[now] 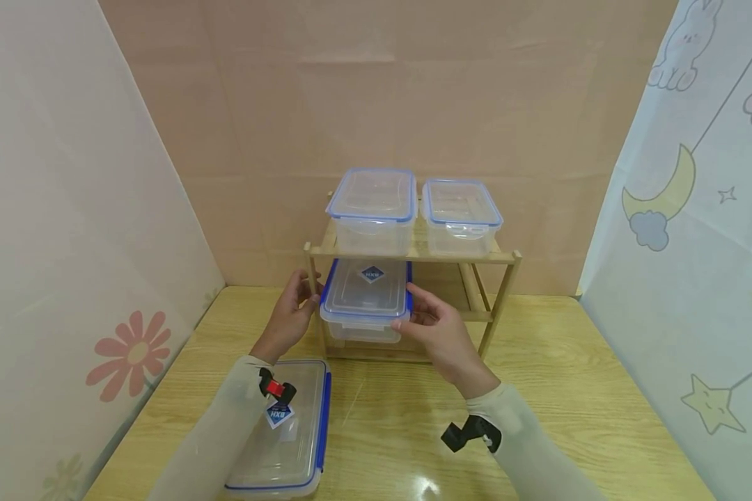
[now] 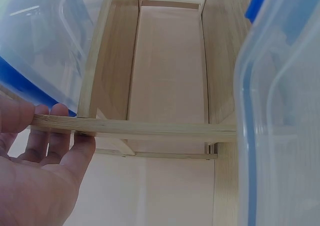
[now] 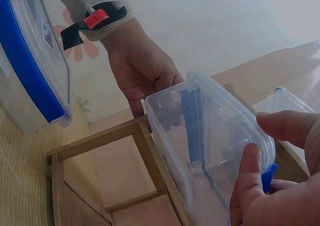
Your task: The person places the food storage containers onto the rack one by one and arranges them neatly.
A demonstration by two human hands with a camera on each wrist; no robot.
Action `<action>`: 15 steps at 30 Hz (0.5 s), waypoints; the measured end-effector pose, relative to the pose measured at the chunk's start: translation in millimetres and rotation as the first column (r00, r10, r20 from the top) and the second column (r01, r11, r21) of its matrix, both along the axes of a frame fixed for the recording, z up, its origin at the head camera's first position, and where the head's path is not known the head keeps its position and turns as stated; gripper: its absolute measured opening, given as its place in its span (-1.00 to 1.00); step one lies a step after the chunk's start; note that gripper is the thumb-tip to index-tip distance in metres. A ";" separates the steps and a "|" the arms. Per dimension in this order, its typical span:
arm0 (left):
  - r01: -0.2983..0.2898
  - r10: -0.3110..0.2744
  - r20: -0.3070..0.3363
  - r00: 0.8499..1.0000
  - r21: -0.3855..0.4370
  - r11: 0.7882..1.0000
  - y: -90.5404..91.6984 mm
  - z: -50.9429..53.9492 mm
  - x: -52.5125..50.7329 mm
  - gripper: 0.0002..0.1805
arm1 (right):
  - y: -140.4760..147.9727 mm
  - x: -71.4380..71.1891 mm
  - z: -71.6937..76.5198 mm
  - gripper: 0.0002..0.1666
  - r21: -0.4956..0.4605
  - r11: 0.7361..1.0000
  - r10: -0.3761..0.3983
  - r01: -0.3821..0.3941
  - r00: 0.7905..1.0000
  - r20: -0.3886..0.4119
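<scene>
Partway inside the pale wooden rack (image 1: 501, 299), just under its top shelf, a clear rectangular plastic box with a blue-clipped lid (image 1: 366, 299) juts out at the front, its near right corner pinched by the person's right hand (image 1: 439, 334). The left hand (image 1: 290, 313) has its fingers curled round the rack's left front post (image 1: 312, 264). Atop the rack stand a larger pale-blue-rimmed clear box (image 1: 372, 198) and a smaller one (image 1: 460, 209).

Soft, even light fills the head view, with white glare on the pale-yellow wood-grain tabletop (image 1: 385, 435); the right wrist view's upper-right corner is overexposed.
</scene>
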State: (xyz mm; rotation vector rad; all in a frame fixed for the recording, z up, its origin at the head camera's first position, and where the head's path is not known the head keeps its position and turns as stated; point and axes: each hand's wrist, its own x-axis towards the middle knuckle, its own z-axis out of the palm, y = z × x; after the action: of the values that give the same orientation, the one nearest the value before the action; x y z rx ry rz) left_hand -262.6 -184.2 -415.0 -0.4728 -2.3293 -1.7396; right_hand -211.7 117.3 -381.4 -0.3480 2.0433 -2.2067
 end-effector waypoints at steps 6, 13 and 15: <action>-0.003 0.003 -0.003 1.000 -0.002 1.000 0.1 0.6 0.4 -0.54 | -2.5 -4.0 -1.5 -0.03 0.000 1.000 -0.013 0.013 1.000 0.002; -0.001 0.001 -0.001 1.000 -0.005 1.000 0.3 0.7 0.1 -0.53 | -4.6 -10.2 -5.2 -0.09 -0.011 0.999 -0.045 0.045 0.999 -0.010; -0.001 0.001 0.003 1.000 -0.002 1.000 0.1 0.2 -0.1 -0.53 | -5.5 -11.0 -6.3 -0.10 -0.014 0.998 -0.059 0.059 0.998 -0.008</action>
State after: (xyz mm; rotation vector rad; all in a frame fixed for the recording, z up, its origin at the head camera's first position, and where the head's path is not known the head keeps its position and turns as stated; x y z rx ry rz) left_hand -262.7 -184.2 -414.9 -0.4700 -2.3330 -1.7386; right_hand -222.7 111.7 -387.7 -0.3031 2.0701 -2.2576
